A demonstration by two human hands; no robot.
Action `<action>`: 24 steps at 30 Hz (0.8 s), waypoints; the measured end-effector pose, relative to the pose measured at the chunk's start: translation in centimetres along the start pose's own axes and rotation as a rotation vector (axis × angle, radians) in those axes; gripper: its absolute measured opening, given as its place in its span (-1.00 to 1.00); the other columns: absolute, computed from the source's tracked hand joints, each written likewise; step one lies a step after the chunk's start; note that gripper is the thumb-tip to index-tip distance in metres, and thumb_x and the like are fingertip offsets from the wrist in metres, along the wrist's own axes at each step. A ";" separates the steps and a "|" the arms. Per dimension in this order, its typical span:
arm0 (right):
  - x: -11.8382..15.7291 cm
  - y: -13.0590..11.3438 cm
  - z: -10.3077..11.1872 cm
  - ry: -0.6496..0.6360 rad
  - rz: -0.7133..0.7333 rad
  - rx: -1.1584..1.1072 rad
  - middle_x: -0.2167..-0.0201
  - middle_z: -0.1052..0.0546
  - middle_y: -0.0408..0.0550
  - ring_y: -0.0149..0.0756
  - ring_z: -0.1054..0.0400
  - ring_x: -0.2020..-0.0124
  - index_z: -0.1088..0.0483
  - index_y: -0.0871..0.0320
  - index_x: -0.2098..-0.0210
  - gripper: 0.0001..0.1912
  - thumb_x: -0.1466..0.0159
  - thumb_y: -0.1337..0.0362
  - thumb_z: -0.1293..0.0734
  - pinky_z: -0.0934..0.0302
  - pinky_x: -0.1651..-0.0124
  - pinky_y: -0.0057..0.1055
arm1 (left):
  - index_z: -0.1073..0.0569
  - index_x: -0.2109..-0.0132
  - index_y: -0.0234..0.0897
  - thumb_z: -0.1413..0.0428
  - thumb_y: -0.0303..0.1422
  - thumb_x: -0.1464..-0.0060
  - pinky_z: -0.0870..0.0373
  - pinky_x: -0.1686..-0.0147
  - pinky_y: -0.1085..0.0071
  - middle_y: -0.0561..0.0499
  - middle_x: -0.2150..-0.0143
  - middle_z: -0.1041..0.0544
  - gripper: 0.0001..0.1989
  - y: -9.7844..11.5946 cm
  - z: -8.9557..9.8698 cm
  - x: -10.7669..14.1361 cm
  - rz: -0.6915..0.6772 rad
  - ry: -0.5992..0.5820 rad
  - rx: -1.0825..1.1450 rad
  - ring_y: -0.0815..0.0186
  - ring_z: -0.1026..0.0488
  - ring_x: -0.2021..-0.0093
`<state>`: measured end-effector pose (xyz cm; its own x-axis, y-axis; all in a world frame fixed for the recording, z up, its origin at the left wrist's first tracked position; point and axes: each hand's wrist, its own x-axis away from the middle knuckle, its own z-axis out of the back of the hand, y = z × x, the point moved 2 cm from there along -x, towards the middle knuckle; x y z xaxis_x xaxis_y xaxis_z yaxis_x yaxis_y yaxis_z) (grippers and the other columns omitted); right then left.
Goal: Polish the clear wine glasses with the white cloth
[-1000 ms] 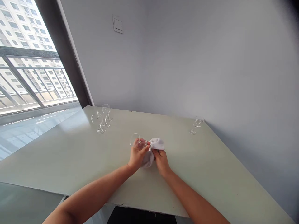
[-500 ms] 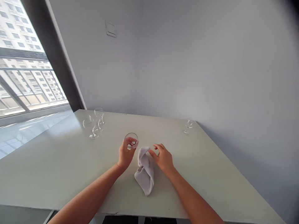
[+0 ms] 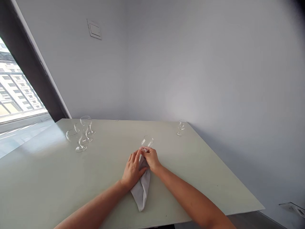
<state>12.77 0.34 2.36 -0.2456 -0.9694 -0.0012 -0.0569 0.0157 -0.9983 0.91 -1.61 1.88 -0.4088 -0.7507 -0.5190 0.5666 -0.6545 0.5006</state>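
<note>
A clear stemmed glass (image 3: 147, 141) tilts over the middle of the table, its bowl pointing away from me. At its stem my right hand (image 3: 151, 158) is closed in a pinch; the stem is mostly covered by fingers. Close against it, my left hand (image 3: 133, 170) is closed over the upper part of a light grey cloth (image 3: 141, 192), thumb lying across the fabric. The cloth's lower end hangs toward me on the tabletop in a folded point. Where the fingertips of both hands meet, the exact contact is hidden.
Several clear stemmed glasses (image 3: 81, 147) stand grouped at the far left of the pale table (image 3: 190, 178). Another stemmed glass (image 3: 181, 125) stands near the far right corner. Grey walls (image 3: 202, 63) border the table, and a window lies at the left.
The glass has passed from my left hand to my right. My left hand has moved onto the cloth and taken hold of it. The view has turned to the right.
</note>
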 end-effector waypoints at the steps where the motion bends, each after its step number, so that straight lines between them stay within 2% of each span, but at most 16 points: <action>1: -1.0 0.2 0.6 0.038 0.003 0.031 0.49 -0.49 -0.08 -0.37 -0.31 0.52 -0.47 0.22 0.35 -0.63 0.06 0.08 -0.37 -0.18 0.46 -0.45 | -0.05 -0.20 -0.16 -0.09 -0.35 0.06 -0.16 -0.03 0.14 -0.12 -0.12 -0.21 -0.34 0.3 0.0 0.1 -0.032 -0.016 -0.038 0.12 -0.20 -0.07; 3: -3.2 0.6 2.3 0.113 0.016 0.068 0.48 -0.49 -0.06 -0.41 -0.27 0.57 -0.45 0.24 0.39 -0.64 0.06 0.08 -0.36 -0.14 0.53 -0.48 | -0.21 -0.11 -0.12 -0.07 -0.37 0.04 -0.18 -0.02 0.13 -0.09 -0.15 -0.18 -0.48 0.6 -0.1 0.1 -0.072 -0.067 -0.088 0.11 -0.18 -0.07; 5: -5.7 0.9 4.7 0.209 0.031 0.114 0.49 -0.47 -0.07 -0.44 -0.24 0.60 -0.43 0.26 0.40 -0.66 0.05 0.10 -0.34 -0.12 0.57 -0.50 | -0.32 -0.01 -0.11 -0.04 -0.36 0.00 -0.24 0.04 0.18 -0.06 -0.07 -0.27 -0.63 0.5 -0.2 0.0 -0.081 -0.151 -0.084 0.15 -0.24 -0.01; 8: -9.1 1.1 9.2 0.359 0.048 0.204 0.52 -0.44 -0.10 -0.43 -0.25 0.61 -0.40 0.24 0.38 -0.70 0.07 0.17 -0.33 -0.15 0.57 -0.50 | -0.35 0.02 -0.11 0.01 -0.34 -0.05 -0.29 0.09 0.26 -0.02 0.05 -0.37 -0.69 0.0 -0.3 -0.1 -0.057 -0.260 -0.025 0.24 -0.31 0.09; 11: -11.7 1.1 13.4 0.488 0.041 0.288 0.50 -0.46 -0.10 -0.41 -0.27 0.60 -0.39 0.20 0.38 -0.74 0.08 0.22 -0.31 -0.20 0.55 -0.48 | -0.36 0.03 -0.11 0.00 -0.33 -0.05 -0.29 0.09 0.29 0.00 0.07 -0.39 -0.70 -0.4 -0.4 -0.2 -0.042 -0.270 0.011 0.26 -0.32 0.11; 14: -13.4 1.1 16.3 0.576 0.026 0.346 0.48 -0.47 -0.08 -0.41 -0.29 0.60 -0.39 0.18 0.39 -0.76 0.08 0.24 -0.30 -0.22 0.55 -0.49 | -0.38 0.04 -0.11 -0.02 -0.33 -0.03 -0.29 0.09 0.30 0.00 0.09 -0.40 -0.70 -0.5 -0.4 -0.3 -0.036 -0.259 0.031 0.26 -0.33 0.11; 17: -14.6 1.1 17.5 0.620 0.014 0.375 0.48 -0.47 -0.09 -0.41 -0.29 0.62 -0.39 0.17 0.38 -0.77 0.07 0.27 -0.28 -0.23 0.54 -0.48 | -0.38 0.05 -0.11 -0.03 -0.33 -0.02 -0.28 0.10 0.30 0.00 0.10 -0.41 -0.70 -0.5 -0.5 -0.3 -0.025 -0.264 0.044 0.26 -0.33 0.12; 20: -15.0 0.8 17.8 0.631 0.007 0.382 0.49 -0.45 -0.11 -0.43 -0.28 0.63 -0.38 0.17 0.37 -0.77 0.06 0.29 -0.27 -0.22 0.53 -0.48 | -0.37 0.05 -0.12 -0.03 -0.33 -0.01 -0.27 0.10 0.30 0.01 0.10 -0.41 -0.70 -0.4 -0.5 -0.4 -0.013 -0.276 0.061 0.27 -0.32 0.13; 24: -13.7 0.2 17.3 0.631 -0.019 0.383 0.48 -0.41 -0.13 -0.46 -0.24 0.64 -0.34 0.19 0.26 -0.68 0.05 0.30 -0.28 -0.18 0.55 -0.50 | -0.29 -0.03 -0.14 -0.07 -0.32 0.03 -0.27 0.12 0.31 -0.02 0.12 -0.39 -0.58 -0.6 -0.4 -0.4 0.088 -0.256 0.103 0.25 -0.32 0.12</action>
<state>32.90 9.33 1.19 -0.7646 -0.6412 -0.0652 0.2471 -0.1982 -0.9485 0.96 -0.91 1.50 -0.5362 -0.7944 -0.2855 0.5374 -0.5820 0.6103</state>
